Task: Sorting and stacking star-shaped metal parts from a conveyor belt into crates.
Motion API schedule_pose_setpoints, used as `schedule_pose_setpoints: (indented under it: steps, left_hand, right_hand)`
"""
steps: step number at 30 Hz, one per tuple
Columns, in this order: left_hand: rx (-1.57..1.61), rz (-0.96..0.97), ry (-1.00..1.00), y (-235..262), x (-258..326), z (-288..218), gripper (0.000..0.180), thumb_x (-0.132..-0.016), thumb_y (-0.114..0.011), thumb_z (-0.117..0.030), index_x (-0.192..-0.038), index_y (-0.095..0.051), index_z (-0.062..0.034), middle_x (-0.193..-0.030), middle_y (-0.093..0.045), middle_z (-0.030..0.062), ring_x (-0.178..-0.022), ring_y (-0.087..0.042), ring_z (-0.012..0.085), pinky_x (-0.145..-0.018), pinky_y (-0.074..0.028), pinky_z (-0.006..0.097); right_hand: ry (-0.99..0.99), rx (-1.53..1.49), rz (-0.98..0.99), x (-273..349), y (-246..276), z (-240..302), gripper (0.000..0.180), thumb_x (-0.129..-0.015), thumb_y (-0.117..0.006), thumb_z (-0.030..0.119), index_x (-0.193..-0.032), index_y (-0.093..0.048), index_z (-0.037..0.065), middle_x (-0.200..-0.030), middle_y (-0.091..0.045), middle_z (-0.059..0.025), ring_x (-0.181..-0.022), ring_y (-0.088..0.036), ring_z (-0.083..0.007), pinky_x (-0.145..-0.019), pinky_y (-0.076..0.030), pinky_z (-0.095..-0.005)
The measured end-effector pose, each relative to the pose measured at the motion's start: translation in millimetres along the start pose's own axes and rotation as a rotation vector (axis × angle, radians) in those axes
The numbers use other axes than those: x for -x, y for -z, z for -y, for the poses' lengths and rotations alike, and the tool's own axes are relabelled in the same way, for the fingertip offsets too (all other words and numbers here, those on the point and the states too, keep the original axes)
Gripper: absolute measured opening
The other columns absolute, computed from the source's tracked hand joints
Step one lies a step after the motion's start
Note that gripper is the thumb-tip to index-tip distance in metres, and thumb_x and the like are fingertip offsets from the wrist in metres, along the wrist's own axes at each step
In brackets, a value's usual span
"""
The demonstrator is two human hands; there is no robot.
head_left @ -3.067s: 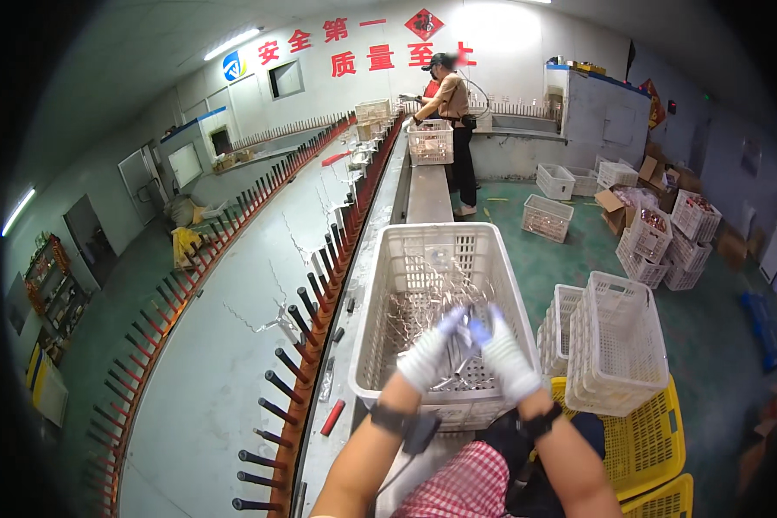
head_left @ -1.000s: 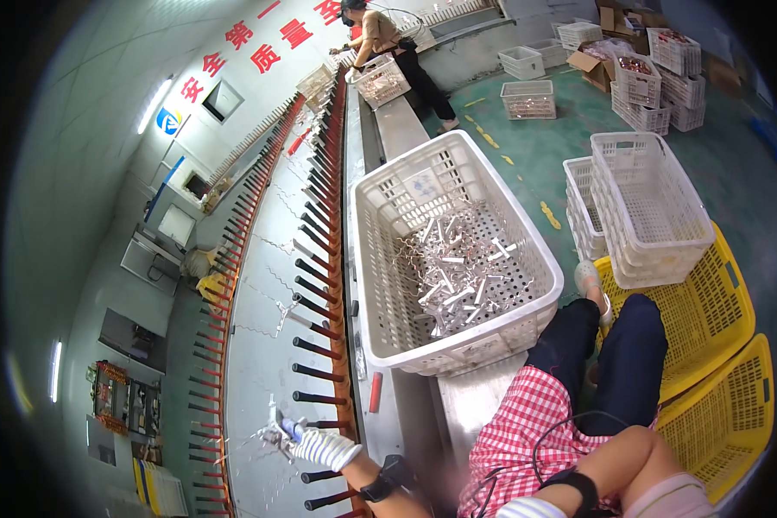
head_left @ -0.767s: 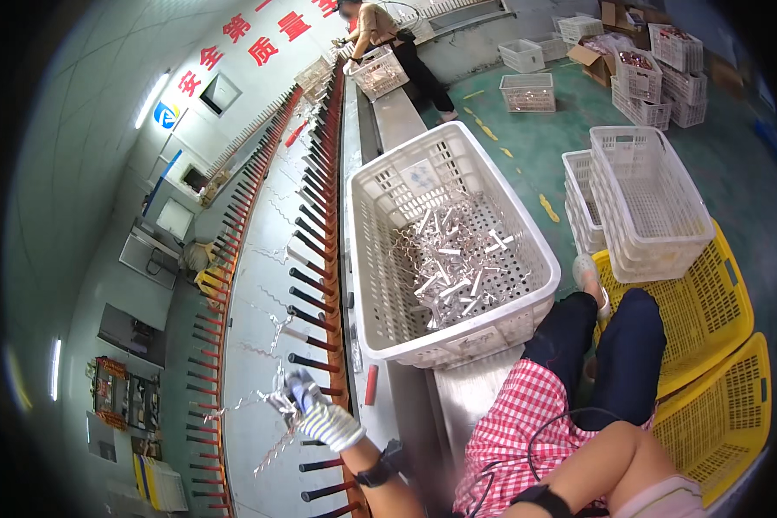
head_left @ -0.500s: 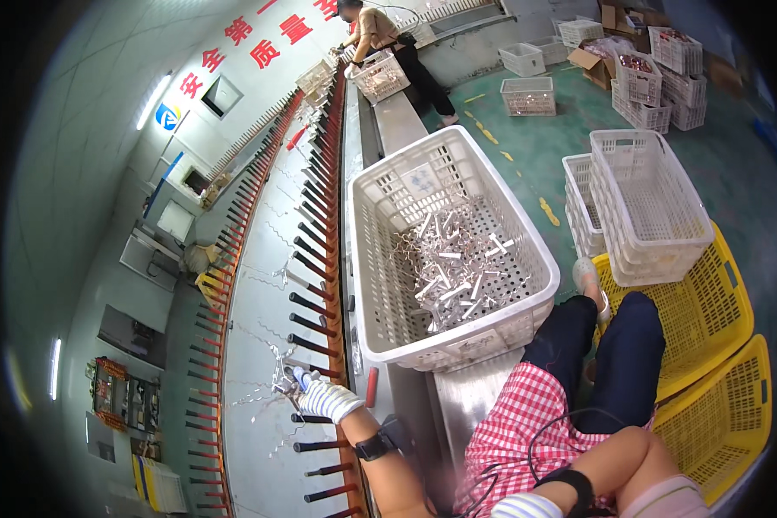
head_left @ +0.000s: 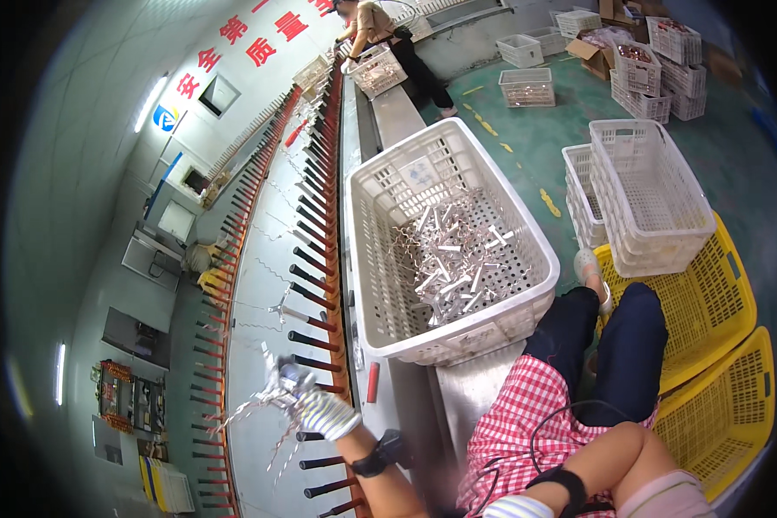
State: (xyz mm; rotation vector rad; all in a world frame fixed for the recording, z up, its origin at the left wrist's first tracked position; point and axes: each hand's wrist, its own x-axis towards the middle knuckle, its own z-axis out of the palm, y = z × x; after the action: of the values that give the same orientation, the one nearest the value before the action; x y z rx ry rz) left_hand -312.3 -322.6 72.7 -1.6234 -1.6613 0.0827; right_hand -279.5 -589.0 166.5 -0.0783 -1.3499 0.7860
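Note:
My left hand (head_left: 328,414), in a striped white glove, is over the pale line surface on the left, its fingers closed round a bunch of white connector pieces with twisted wires (head_left: 276,393). Loose wire ends hang toward the surface, and motion blurs the fingertips. At the lower edge is my right hand (head_left: 518,507), also gloved; only its back shows and its fingers are cut off. A large white crate (head_left: 457,350) stands in front of me, holding a heap of similar white pieces with twisted wires (head_left: 449,259).
Rows of dark pegs (head_left: 311,298) line the long surface. A red cylindrical item (head_left: 372,382) lies beside its edge. At right are stacked white crates (head_left: 656,233) and yellow baskets (head_left: 716,380). Another person (head_left: 375,30) stands at the far end by a crate.
My left hand has moved slightly left and nearer with the wired bunch. The pegs and a wired piece on the line have shifted toward me. My right hand has barely moved.

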Motion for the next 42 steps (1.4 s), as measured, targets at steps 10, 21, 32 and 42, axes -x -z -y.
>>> schedule_pose_setpoints:
  steps: [10,21,32,42]
  left_hand:
    - [1.778,-0.384,0.116,-64,-53,-89,0.031,-0.089,-0.039,-0.004,-0.119,-0.047,0.0002,-0.113,-0.053,0.0091,-0.093,-0.051,0.0149,-0.082,-0.041,0.025]
    - [1.536,-0.422,-0.182,51,-37,-6,0.042,-0.082,-0.043,-0.004,-0.124,-0.043,-0.0026,-0.124,-0.049,0.0104,-0.112,-0.047,0.0198,-0.097,-0.036,0.032]
    - [2.114,0.59,-0.786,149,-67,-88,0.055,-0.083,-0.061,-0.021,-0.126,-0.038,0.0047,-0.122,-0.047,0.0137,-0.11,-0.045,0.0191,-0.093,-0.034,0.027]
    - [2.247,0.159,-0.076,19,12,-24,0.052,-0.088,-0.05,-0.014,-0.133,-0.028,0.0006,-0.131,-0.038,0.0155,-0.12,-0.037,0.0233,-0.1,-0.029,0.032]
  right_hand:
    - [0.022,-0.005,0.011,-3,-8,3,0.034,-0.083,-0.058,0.02,-0.109,-0.054,-0.001,-0.1,-0.057,-0.0141,-0.094,-0.054,-0.026,-0.085,-0.041,-0.0383]
    - [0.039,0.039,0.002,-3,-6,3,0.034,-0.083,-0.058,0.019,-0.109,-0.054,-0.001,-0.101,-0.057,-0.0138,-0.094,-0.054,-0.0258,-0.085,-0.041,-0.0383]
    - [0.024,0.046,0.002,0,-5,-1,0.033,-0.083,-0.058,0.018,-0.11,-0.054,-0.001,-0.101,-0.057,-0.0136,-0.094,-0.054,-0.0257,-0.084,-0.041,-0.0383]
    - [0.024,0.0,0.003,2,-6,4,0.033,-0.083,-0.058,0.017,-0.11,-0.054,-0.001,-0.102,-0.057,-0.0134,-0.094,-0.054,-0.0255,-0.084,-0.041,-0.0383]
